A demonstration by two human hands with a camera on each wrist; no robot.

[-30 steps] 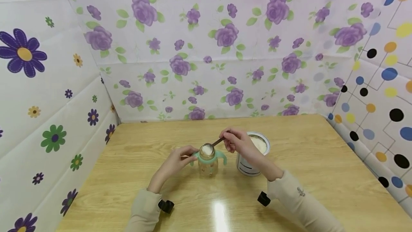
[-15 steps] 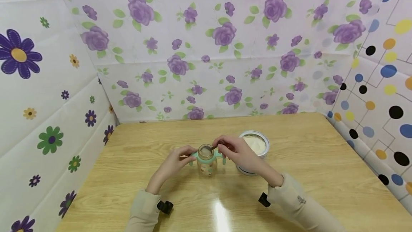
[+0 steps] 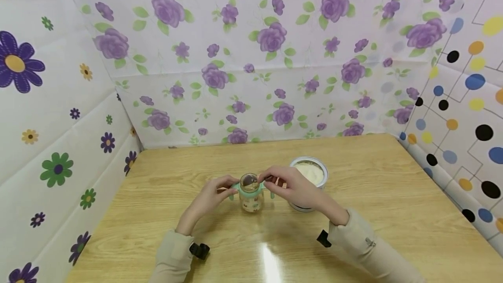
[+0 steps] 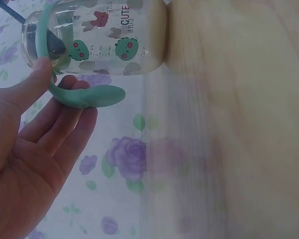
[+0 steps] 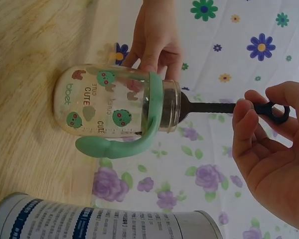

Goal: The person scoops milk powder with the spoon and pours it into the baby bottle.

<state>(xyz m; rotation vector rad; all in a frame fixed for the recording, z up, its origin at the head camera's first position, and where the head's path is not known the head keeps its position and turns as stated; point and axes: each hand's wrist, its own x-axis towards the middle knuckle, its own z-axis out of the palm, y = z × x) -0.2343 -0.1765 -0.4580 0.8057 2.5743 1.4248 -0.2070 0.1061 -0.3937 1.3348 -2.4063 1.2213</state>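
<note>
A clear baby bottle (image 3: 251, 203) with a mint-green collar and two handles stands upright, uncapped, on the table. My left hand (image 3: 211, 196) pinches its left handle (image 4: 87, 96) between thumb and fingers. Above the bottle's mouth, my right hand (image 3: 295, 186) pinches the handle of a dark scoop (image 5: 213, 107) with a ring at its end. The scoop's head is tipped down inside the bottle neck, as the left wrist view shows through the clear wall. Pale powder appears low in the bottle. Right of it stands an open can (image 5: 107, 223) of cream-coloured powder (image 3: 309, 171), partly behind my right hand.
The wooden table (image 3: 165, 222) extends to both sides. A curtain with purple roses (image 3: 214, 75) hangs behind it, with patterned cloth walls at left and right. A black wrist camera (image 3: 199, 251) sits at the left cuff, another (image 3: 324, 238) at the right.
The scoop, heaped with white powder one second ago, has tipped into the bottle's mouth and its powder is gone from it. My right hand moved left and slightly down. The left hand kept its grip.
</note>
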